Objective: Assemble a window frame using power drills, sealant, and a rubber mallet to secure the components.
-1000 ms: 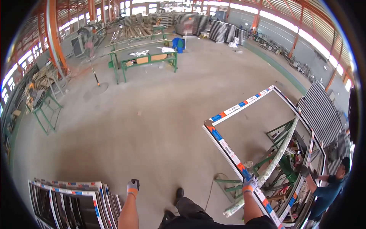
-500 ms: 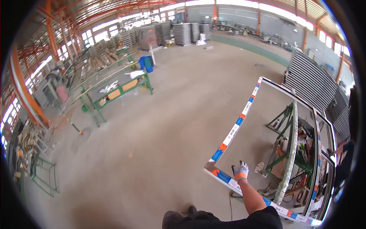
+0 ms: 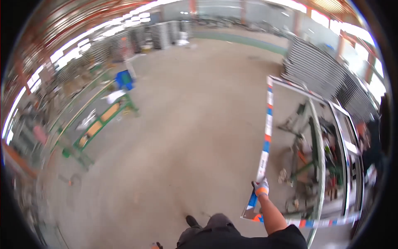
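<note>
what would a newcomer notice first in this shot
A big white window frame taped in blue and orange stands at right, the gloved right hand gripping its near edge. Behind it sits a green metal rack. A long green workbench stretches across the concrete floor at left.

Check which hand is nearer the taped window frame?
Right. The gloved right hand grips the frame on its near left rail. The left hand is barely in view; only a glove tip shows at the lower edge, well clear of it.
</note>
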`<action>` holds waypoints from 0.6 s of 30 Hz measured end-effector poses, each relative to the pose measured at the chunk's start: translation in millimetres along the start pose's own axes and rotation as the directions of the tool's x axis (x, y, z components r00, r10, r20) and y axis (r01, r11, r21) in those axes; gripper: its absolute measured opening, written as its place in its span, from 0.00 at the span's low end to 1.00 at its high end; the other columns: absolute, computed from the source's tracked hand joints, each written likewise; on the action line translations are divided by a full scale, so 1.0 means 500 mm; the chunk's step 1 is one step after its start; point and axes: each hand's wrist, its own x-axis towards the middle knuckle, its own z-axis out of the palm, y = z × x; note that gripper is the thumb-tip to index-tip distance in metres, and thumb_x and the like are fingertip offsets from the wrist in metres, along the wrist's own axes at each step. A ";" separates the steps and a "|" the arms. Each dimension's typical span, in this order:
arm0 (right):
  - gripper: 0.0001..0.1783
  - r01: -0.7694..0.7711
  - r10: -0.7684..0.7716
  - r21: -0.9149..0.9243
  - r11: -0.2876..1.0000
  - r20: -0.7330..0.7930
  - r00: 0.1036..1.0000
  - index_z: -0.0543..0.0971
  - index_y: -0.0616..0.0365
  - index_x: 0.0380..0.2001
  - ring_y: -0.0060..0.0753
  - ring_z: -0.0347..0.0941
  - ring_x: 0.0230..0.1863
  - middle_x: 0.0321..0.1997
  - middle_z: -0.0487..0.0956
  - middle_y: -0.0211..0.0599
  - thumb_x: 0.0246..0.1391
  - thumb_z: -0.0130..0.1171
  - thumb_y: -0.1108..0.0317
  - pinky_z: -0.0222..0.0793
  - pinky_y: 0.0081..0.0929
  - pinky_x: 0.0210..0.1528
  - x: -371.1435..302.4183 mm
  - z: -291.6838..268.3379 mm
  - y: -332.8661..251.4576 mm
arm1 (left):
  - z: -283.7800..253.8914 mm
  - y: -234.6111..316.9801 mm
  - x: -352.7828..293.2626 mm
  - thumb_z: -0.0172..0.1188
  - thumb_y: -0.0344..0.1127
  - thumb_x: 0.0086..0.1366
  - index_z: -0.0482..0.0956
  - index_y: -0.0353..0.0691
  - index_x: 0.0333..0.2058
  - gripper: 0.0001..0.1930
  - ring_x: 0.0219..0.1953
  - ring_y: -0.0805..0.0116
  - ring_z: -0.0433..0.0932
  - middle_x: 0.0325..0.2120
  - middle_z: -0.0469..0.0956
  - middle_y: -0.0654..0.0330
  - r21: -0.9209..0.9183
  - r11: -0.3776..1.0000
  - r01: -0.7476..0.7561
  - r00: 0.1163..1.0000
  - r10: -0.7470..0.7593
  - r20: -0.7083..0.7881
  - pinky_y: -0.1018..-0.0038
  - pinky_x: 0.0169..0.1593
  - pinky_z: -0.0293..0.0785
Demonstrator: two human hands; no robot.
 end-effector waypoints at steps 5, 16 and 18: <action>0.30 -0.034 0.034 -0.105 0.994 -0.004 0.999 0.76 0.59 0.46 0.51 0.76 0.48 0.45 0.80 0.50 0.45 0.69 0.50 0.71 0.41 0.52 0.021 0.054 -0.086 | -0.202 0.414 0.316 0.44 0.52 0.66 0.62 0.51 0.20 0.18 0.13 0.67 0.62 0.12 0.62 0.65 -0.522 0.846 0.111 0.994 -0.102 0.046 0.66 0.17 0.55; 0.37 -0.330 0.323 -0.129 0.935 -0.071 0.944 0.76 0.59 0.47 0.49 0.75 0.52 0.47 0.79 0.49 0.41 0.68 0.42 0.71 0.39 0.54 0.294 0.068 -0.113 | 0.182 1.175 0.582 0.48 0.38 0.64 0.76 0.43 0.33 0.09 0.11 0.60 0.69 0.15 0.73 0.54 -0.101 0.965 -0.243 0.959 0.255 0.123 0.70 0.13 0.62; 0.35 -0.351 0.343 -0.117 0.929 -0.085 0.936 0.76 0.58 0.47 0.48 0.75 0.52 0.48 0.78 0.48 0.42 0.68 0.44 0.71 0.39 0.54 0.395 0.073 -0.151 | 0.254 1.208 0.590 0.48 0.37 0.63 0.76 0.42 0.35 0.09 0.11 0.58 0.70 0.15 0.74 0.52 0.008 0.984 -0.177 0.968 0.173 0.182 0.67 0.13 0.63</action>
